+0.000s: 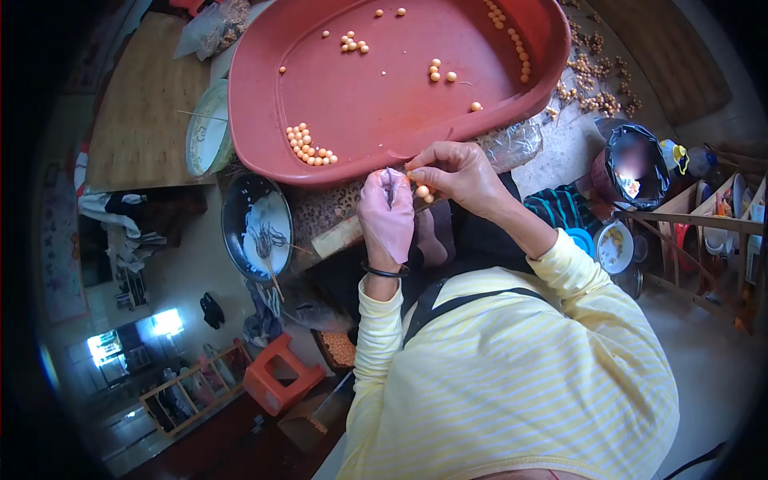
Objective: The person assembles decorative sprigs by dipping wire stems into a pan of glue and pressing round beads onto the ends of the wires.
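Note:
In front of my body both hands are close together at the near rim of a large red plastic tub [264, 152]. My left hand [386, 212], in a thin pinkish glove with a dark band at the wrist, is closed; a thin dark bit shows between its fingers, too small to name. My right hand [464, 176] is bare, its thumb and fingers pinched at a small cluster of round orange balls [422, 191]. Similar balls lie in the tub: a group [306, 146] at near left, a row [518, 52] along the right wall, and several scattered.
Left of my hands stands a dark pan [232, 240] with white contents and a whisk-like bundle. A pale green basin [210, 128] is beyond it. Clusters of balls on stems [596, 88] lie at right, near a black-lined bin [632, 164]. An orange stool [280, 374] stands behind left.

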A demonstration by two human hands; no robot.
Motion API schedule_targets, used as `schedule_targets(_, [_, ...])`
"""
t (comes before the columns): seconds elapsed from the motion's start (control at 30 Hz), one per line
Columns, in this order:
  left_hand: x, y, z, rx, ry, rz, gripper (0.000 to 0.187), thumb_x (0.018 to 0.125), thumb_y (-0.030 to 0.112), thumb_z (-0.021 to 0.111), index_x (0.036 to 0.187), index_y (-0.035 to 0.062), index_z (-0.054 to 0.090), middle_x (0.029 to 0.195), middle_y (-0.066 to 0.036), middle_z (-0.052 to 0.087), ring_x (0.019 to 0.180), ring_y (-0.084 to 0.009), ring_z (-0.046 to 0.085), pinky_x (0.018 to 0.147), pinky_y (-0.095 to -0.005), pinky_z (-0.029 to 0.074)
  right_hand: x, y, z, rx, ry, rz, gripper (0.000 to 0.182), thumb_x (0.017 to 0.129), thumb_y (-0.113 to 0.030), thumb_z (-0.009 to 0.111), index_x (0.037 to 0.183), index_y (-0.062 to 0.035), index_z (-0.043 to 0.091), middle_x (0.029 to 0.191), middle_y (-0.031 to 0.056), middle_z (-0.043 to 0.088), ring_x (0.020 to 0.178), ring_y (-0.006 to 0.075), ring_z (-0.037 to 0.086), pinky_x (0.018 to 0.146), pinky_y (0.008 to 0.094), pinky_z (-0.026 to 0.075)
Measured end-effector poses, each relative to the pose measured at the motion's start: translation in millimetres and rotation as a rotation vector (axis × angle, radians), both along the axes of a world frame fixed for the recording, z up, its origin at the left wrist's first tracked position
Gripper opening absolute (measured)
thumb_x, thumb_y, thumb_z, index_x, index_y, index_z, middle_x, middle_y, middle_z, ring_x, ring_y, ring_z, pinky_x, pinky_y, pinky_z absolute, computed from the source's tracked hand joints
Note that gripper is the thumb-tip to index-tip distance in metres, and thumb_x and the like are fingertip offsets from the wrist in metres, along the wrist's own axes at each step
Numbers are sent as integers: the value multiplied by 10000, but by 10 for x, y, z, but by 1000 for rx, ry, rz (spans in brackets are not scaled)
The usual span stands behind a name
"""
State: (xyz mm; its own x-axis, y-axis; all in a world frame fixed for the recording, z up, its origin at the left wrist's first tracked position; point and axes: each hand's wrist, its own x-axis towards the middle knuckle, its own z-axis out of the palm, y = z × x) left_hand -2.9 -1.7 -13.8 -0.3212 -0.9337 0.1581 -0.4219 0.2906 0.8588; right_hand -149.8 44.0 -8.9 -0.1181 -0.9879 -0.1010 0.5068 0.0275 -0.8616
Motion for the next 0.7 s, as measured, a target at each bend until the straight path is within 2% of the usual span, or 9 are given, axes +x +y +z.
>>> schedule_targets(0.13, [3,6,26,57,-6,22,116,829,50,602,916,-21,575,790,-138,628,608,-221,546,582,-331,473,0,-5,-1,7,40,12,65,872,-6,613,917,24,649,694,61,628,576,80,567,502,152,468])
schedule_targets(0.33, [22,-25,4,13,-48,1,107,842,57,605,920,-11,579,786,-112,624,587,-181,543,544,-291,462,13,-22,-59,-16,104,26,68,869,1,611,929,15,640,692,51,619,576,76,557,508,157,466])
schedule_targets(0.47, [-45,-24,223,414,187,53,98,853,68,617,920,3,587,789,-74,615,570,-122,532,505,-230,434,36,-41,-79,-15,204,-47,74,869,3,609,940,6,632,710,42,613,591,68,552,525,155,462])
schedule_targets(0.7, [-19,-41,229,434,287,112,94,893,87,584,944,11,608,773,-43,613,548,-68,505,470,-176,389,125,-54,-132,-103,301,-181,74,875,-15,599,941,3,627,737,33,617,615,67,548,548,165,460])
